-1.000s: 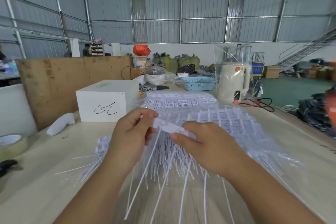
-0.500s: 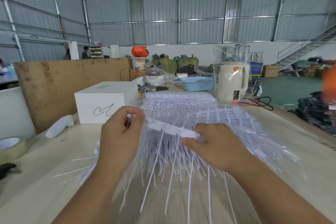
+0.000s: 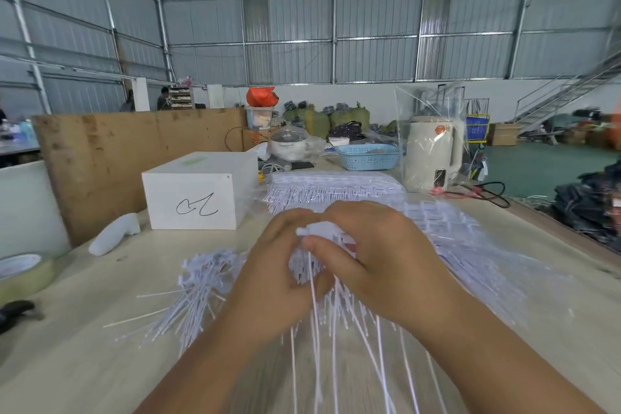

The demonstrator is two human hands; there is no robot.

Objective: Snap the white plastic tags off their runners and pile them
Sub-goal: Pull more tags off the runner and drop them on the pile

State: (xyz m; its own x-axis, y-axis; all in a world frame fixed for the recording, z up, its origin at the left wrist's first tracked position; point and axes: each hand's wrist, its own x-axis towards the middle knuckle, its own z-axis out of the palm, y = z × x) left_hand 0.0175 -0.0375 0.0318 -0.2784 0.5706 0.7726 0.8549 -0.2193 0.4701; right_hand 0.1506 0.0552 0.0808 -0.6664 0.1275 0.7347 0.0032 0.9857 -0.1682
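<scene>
Wooden table carried everything. Spread sheets of white tags on runners lay right of centre; loose tag pile lay left. Left hand and right hand met above sheets, fingers curled, both pinching one runner strip.

I see a bunch of white plastic tags held up over the bench, approx centre frame; heads bunched at top between both hands, thin tails fanning down toward me, some blurred. Loose pile of snapped tags lies flat on the bench just left of it, tails splayed toward me and left. Stack of tags on runners sits farther back; more runner sheets spread to the right, overlapping.
</scene>
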